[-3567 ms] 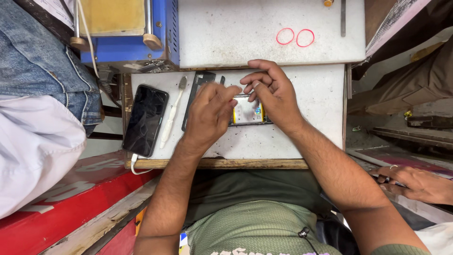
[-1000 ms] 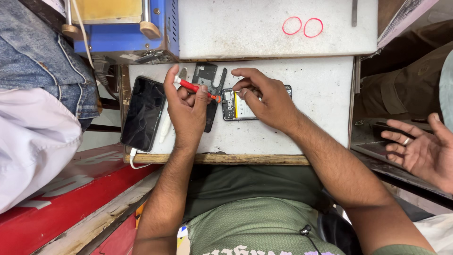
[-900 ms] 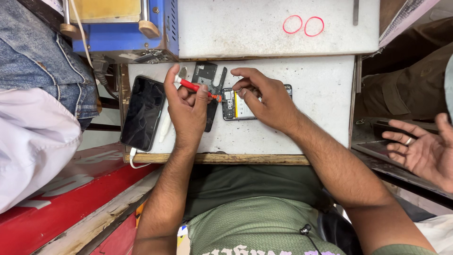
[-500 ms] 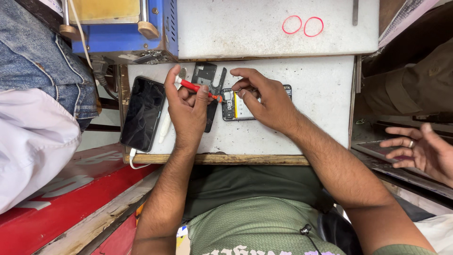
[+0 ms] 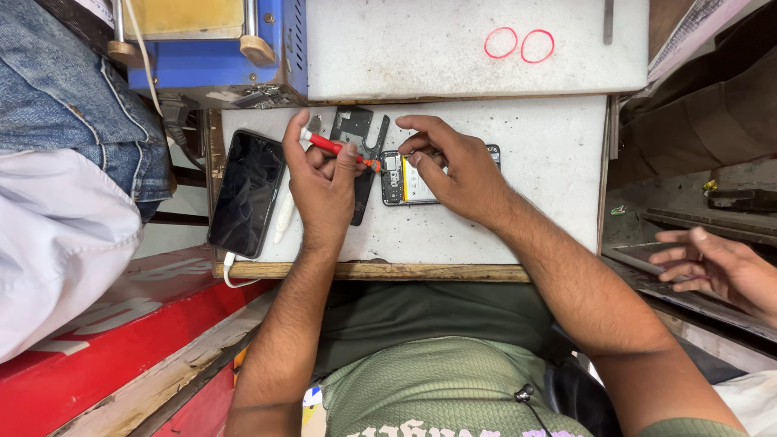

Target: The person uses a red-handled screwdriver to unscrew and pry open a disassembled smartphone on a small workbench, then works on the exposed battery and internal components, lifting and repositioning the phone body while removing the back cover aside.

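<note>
My left hand (image 5: 322, 184) grips a small red-handled screwdriver (image 5: 333, 146), its tip pointing right toward an opened phone (image 5: 401, 180) lying face down with its insides showing. My right hand (image 5: 455, 170) rests on that phone, fingers pinched at its upper left corner near the screwdriver tip. A dark detached phone cover piece (image 5: 357, 133) lies on the white worktop (image 5: 534, 194) just behind my left hand.
A black phone (image 5: 246, 193) with a white cable lies at the worktop's left end, a white tool beside it. A blue machine (image 5: 218, 48) stands at the back left. A person in jeans stands at the left; another person's hand (image 5: 716, 267) is at the right.
Since 3.6 s ago my left hand has picked up the red screwdriver and the dark cover piece has appeared on the worktop. In the last second my hands have held still; the other person's hand has shifted.
</note>
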